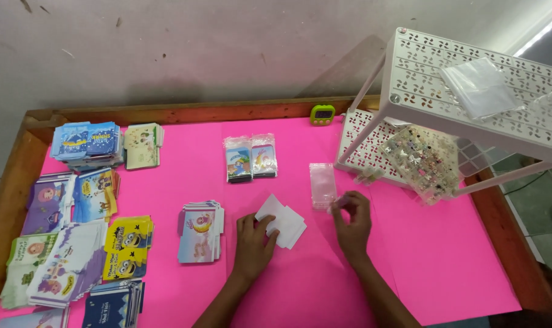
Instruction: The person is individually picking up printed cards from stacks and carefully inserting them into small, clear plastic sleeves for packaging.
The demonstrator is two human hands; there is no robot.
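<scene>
Low in the middle of the frame, the left hand (253, 242) lies flat, fingers spread on a small pile of white cards (282, 222). Just right, the right hand (351, 220) pinches a clear plastic sleeve (322, 184). Farther up lie two bagged card packs (250, 157).

Bright even light, soft shadows, sharp

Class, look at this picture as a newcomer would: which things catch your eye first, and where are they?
The bright pink table cover fills the view, with stacks of colourful picture cards along its left edge. At centre the left hand rests on small white cards, and the right hand pinches something small. A white perforated rack stands at upper right.
</scene>
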